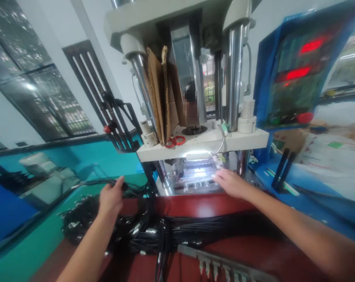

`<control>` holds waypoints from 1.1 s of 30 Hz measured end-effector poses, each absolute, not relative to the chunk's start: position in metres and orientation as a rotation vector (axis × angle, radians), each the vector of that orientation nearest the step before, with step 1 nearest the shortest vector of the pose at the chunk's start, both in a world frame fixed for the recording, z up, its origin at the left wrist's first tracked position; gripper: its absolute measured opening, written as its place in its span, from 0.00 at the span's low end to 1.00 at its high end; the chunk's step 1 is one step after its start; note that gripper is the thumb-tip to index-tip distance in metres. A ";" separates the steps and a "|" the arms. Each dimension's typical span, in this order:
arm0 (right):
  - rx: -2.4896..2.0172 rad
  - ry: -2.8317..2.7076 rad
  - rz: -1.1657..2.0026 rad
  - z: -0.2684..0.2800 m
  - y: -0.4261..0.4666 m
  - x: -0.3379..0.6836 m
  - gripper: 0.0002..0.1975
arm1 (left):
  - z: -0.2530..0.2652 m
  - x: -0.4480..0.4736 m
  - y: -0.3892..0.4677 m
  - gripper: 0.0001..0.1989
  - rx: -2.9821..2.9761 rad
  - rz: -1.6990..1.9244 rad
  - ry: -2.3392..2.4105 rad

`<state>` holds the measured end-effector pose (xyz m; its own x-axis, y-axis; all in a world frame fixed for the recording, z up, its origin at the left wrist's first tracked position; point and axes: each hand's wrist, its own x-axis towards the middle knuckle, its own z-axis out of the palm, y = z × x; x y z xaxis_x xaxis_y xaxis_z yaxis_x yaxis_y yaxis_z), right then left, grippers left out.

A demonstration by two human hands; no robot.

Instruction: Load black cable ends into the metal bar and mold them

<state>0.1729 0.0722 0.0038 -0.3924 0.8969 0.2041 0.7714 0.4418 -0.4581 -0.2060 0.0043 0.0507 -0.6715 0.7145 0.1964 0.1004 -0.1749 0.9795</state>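
Observation:
On the left, my left hand (110, 197) is closed round some thin black cables (133, 188), which trail from it on both sides. My right hand (229, 182) reaches to the right front of the lit metal mould (196, 172) inside the press. Its fingers are pressed together at the mould's edge; whatever lies between them is too small to make out. Below my hands, bundled black cables (201, 227) lie across the dark red table (192, 205), and a coiled heap of cables (77, 219) sits at its left. A metal bar with several prongs (224, 266) lies nearest me.
The press's white plate (239, 141) stands above the mould, bearing red-handled scissors (175, 141) and folded cardboard (162, 102). A blue control box (301, 66) with red displays stands right. Dark upright rods (284, 170) rise from the blue surface. Someone's blurred-out head shows through the press.

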 end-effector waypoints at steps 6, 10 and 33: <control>-1.367 -2.347 0.346 -0.020 0.045 0.174 0.21 | 0.031 -0.211 0.040 0.11 1.268 1.079 2.397; -1.360 -2.427 0.321 -0.030 0.045 0.176 0.20 | 0.038 -0.189 0.035 0.10 1.721 0.733 2.410; -1.240 -2.276 0.536 -0.019 0.036 0.135 0.10 | -0.027 -0.101 0.031 0.10 2.365 0.436 1.553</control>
